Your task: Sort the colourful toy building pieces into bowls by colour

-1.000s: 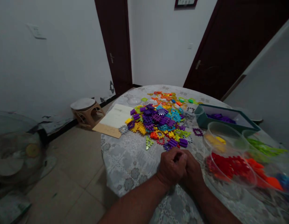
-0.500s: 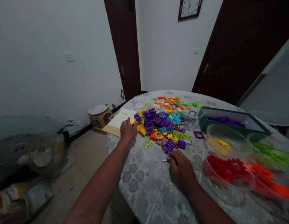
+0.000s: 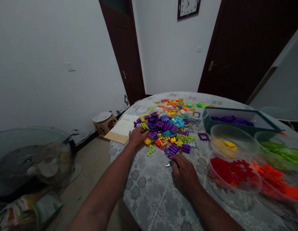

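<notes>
The person's left hand (image 3: 138, 136) lies with its fingers spread, pressed lightly against the near-left edge of a heap of interlocking plastic pieces (image 3: 163, 128): toothed squares, open grids and triangles in purple, cyan, yellow, orange and lime, their hard edges jumbled together. The right hand (image 3: 184, 175) sits just below the heap, fingers curled down beside a small grey piece (image 3: 168, 165); whether they pinch it, I can't tell. The heap lies mid-frame on a round table's grey lace-patterned cloth (image 3: 149, 195), which has a slick, faintly sheened surface. A sheet of cream paper (image 3: 123, 126) overlaps brown card (image 3: 115, 137) at the table's left edge. Toward the right sit a teal box (image 3: 206, 123) of purple pieces, a clear plastic bowl (image 3: 233, 128) of yellow pieces and a second clear bowl (image 3: 211, 173) of red ones.
</notes>
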{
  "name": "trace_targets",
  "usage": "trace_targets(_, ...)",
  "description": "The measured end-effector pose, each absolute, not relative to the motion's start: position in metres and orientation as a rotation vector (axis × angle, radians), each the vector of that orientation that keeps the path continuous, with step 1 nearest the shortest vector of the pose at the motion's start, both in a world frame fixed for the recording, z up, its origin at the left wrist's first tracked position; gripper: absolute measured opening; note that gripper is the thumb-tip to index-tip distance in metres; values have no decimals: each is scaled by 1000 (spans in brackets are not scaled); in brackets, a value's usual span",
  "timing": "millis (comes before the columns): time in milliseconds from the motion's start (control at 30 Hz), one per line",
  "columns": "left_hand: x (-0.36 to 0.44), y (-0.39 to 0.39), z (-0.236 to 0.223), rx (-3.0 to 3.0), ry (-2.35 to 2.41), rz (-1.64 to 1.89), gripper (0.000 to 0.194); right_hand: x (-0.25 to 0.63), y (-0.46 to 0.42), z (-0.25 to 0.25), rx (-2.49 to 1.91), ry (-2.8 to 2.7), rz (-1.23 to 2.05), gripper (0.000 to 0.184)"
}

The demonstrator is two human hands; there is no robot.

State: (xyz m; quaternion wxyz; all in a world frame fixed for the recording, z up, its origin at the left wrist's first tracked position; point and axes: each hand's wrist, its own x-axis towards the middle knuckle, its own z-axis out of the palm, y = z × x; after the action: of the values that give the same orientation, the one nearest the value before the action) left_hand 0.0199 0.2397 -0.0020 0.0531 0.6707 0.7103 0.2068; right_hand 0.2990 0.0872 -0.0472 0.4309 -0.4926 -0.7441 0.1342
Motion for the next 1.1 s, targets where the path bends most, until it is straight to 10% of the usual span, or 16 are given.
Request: trace_targets(1100, 134, 160, 4, 1813, 1867, 843, 46, 289, 80, -25, -1484, -2035, 366, 42)
